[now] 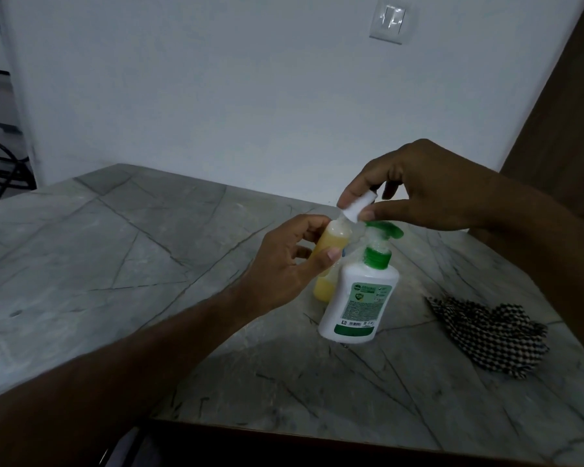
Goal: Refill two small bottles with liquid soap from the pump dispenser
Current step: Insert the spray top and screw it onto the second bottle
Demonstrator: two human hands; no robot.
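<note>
Gripping a small yellow-filled bottle (pixel 331 241) in the left hand (pixel 284 264), pinching its white cap (pixel 358 207) with right hand (pixel 415 187) fingertips, beside the white, green-topped pump dispenser (pixel 359 298).

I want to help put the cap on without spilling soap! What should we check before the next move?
1. Left hand holds the small bottle firmly: ok, fingers wrap it.
2. Right hand has its grip on the white cap: ok, pinched.
3. Cap sits over the bottle's neck: ok, though tilted.
4. Bottle has soap: ok, yellow liquid shows.
5. Second small bottle is capped: cannot tell, hidden behind the pump dispenser.
6. Checkered cloth nearby for drips: ok, on the table.
</note>
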